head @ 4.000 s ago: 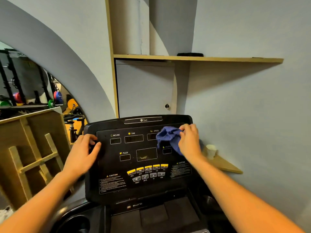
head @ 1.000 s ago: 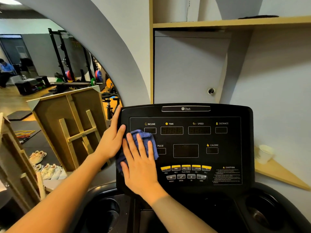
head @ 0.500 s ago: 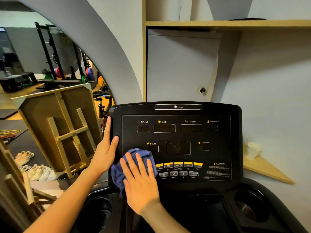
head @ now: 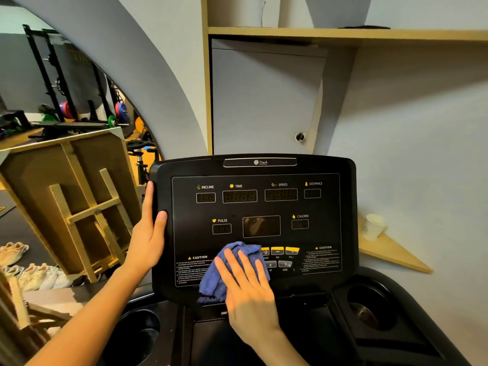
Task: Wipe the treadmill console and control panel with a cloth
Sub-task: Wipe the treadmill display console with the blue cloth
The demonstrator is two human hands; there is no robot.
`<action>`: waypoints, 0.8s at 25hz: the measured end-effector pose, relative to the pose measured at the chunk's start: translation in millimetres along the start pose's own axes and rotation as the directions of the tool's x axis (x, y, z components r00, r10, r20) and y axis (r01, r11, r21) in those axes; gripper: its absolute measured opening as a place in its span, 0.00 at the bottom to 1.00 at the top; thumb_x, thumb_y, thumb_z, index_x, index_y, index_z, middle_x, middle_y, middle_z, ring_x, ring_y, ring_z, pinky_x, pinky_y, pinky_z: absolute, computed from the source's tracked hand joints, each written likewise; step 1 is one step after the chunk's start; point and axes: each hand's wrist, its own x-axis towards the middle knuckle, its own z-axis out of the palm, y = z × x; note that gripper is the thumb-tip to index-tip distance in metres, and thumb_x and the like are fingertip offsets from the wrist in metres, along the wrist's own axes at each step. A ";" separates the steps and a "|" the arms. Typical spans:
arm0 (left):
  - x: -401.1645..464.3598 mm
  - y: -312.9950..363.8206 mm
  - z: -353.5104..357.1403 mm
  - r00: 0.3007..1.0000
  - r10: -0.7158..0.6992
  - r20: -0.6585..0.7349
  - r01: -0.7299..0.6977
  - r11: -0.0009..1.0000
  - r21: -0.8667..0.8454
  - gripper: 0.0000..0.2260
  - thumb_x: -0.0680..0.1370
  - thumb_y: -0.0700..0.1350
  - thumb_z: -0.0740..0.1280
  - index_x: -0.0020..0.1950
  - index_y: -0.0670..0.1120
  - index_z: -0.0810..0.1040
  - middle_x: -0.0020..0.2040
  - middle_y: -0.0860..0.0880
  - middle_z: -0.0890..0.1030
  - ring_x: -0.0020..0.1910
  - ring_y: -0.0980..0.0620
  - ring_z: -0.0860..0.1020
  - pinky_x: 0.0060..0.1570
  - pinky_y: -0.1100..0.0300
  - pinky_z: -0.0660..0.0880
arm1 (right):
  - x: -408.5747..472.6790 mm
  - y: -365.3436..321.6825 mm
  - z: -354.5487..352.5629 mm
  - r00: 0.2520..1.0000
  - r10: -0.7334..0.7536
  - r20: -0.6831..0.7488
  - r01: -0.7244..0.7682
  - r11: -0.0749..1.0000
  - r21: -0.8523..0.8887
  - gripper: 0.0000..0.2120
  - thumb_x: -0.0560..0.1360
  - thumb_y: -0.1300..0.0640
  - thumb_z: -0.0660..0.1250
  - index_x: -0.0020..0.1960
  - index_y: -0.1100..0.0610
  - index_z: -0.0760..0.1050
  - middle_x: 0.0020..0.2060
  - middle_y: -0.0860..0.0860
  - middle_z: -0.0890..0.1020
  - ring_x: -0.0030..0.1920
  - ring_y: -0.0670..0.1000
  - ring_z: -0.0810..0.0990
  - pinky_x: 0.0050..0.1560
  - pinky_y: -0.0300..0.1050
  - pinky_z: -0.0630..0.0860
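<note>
Right hand (head: pixel 248 291) lies flat, fingers spread, pressing the blue cloth (head: pixel 224 270) onto the console (head: pixel 264 207) button row (head: pixel 280 256); a key may be triggered. Left hand (head: pixel 149 233) clasps the console's left edge.

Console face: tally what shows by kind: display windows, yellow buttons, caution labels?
Display windows: 7
Yellow buttons: 3 showing; the cloth may hide more
Caution labels: 2
Total: 12
</note>
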 end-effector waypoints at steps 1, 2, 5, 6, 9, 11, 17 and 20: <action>-0.6 0.8 0.3 1.000 -0.002 -0.001 0.002 1.000 0.002 0.30 0.79 0.63 0.49 0.78 0.63 0.40 0.60 0.51 0.75 0.43 0.60 0.76 0.43 0.66 0.71 | -2.6 5.3 -1.2 1.000 0.021 0.004 -0.021 1.000 -0.006 0.34 0.78 0.51 0.61 0.82 0.48 0.54 0.80 0.50 0.58 0.80 0.54 0.56 0.76 0.58 0.58; -1.3 1.0 0.6 1.000 -0.005 -0.003 0.005 1.000 0.002 0.30 0.78 0.64 0.48 0.78 0.63 0.40 0.59 0.51 0.75 0.43 0.60 0.76 0.43 0.66 0.71 | -4.9 10.4 -2.2 0.999 0.042 0.007 -0.042 0.999 -0.014 0.34 0.78 0.51 0.60 0.82 0.48 0.53 0.80 0.51 0.57 0.80 0.54 0.56 0.76 0.58 0.58; -2.5 -0.2 0.7 1.000 -0.010 -0.015 0.010 1.000 0.006 0.30 0.78 0.65 0.48 0.78 0.63 0.40 0.58 0.50 0.76 0.42 0.58 0.77 0.41 0.65 0.71 | -15.0 30.2 -3.1 0.997 0.082 0.007 -0.082 0.995 -0.049 0.35 0.77 0.51 0.59 0.82 0.49 0.51 0.81 0.52 0.53 0.81 0.55 0.54 0.77 0.58 0.55; -2.6 -0.3 0.9 1.000 -0.009 -0.019 0.009 1.000 0.012 0.30 0.78 0.65 0.48 0.78 0.63 0.40 0.58 0.50 0.76 0.42 0.57 0.77 0.41 0.64 0.71 | -19.2 39.1 -2.7 0.996 0.094 0.003 -0.094 0.994 -0.061 0.36 0.77 0.51 0.59 0.82 0.50 0.51 0.81 0.52 0.53 0.81 0.56 0.53 0.77 0.58 0.55; -3.3 1.2 1.9 1.000 -0.008 -0.024 0.008 1.000 0.018 0.30 0.79 0.64 0.48 0.78 0.63 0.40 0.58 0.51 0.76 0.42 0.58 0.77 0.42 0.64 0.72 | -33.6 66.3 -5.7 0.990 0.138 -0.025 -0.139 0.987 -0.081 0.34 0.78 0.51 0.60 0.82 0.51 0.53 0.81 0.53 0.54 0.80 0.56 0.54 0.77 0.59 0.55; -3.1 2.2 2.8 1.000 -0.012 -0.026 0.012 1.000 0.009 0.30 0.79 0.62 0.49 0.78 0.63 0.40 0.58 0.50 0.77 0.43 0.59 0.77 0.42 0.64 0.71 | -42.2 84.4 -8.3 0.984 0.174 -0.039 -0.177 0.980 -0.092 0.33 0.79 0.52 0.60 0.82 0.53 0.54 0.81 0.53 0.55 0.80 0.56 0.54 0.77 0.60 0.55; -4.2 4.3 3.5 0.998 -0.023 -0.050 0.024 0.999 0.024 0.30 0.78 0.64 0.49 0.78 0.65 0.40 0.63 0.40 0.78 0.45 0.48 0.78 0.46 0.52 0.74 | -51.1 133.5 -4.9 0.982 0.186 -0.021 -0.187 0.973 -0.135 0.27 0.85 0.47 0.41 0.83 0.54 0.44 0.81 0.55 0.49 0.80 0.59 0.53 0.78 0.58 0.45; -4.7 5.5 3.8 0.997 -0.034 -0.062 0.037 0.999 0.040 0.30 0.77 0.65 0.48 0.77 0.66 0.40 0.62 0.38 0.79 0.47 0.42 0.80 0.46 0.48 0.74 | -51.9 155.7 -7.5 0.971 0.233 -0.042 -0.237 0.957 -0.170 0.28 0.85 0.46 0.38 0.82 0.54 0.43 0.81 0.56 0.48 0.80 0.60 0.49 0.78 0.58 0.44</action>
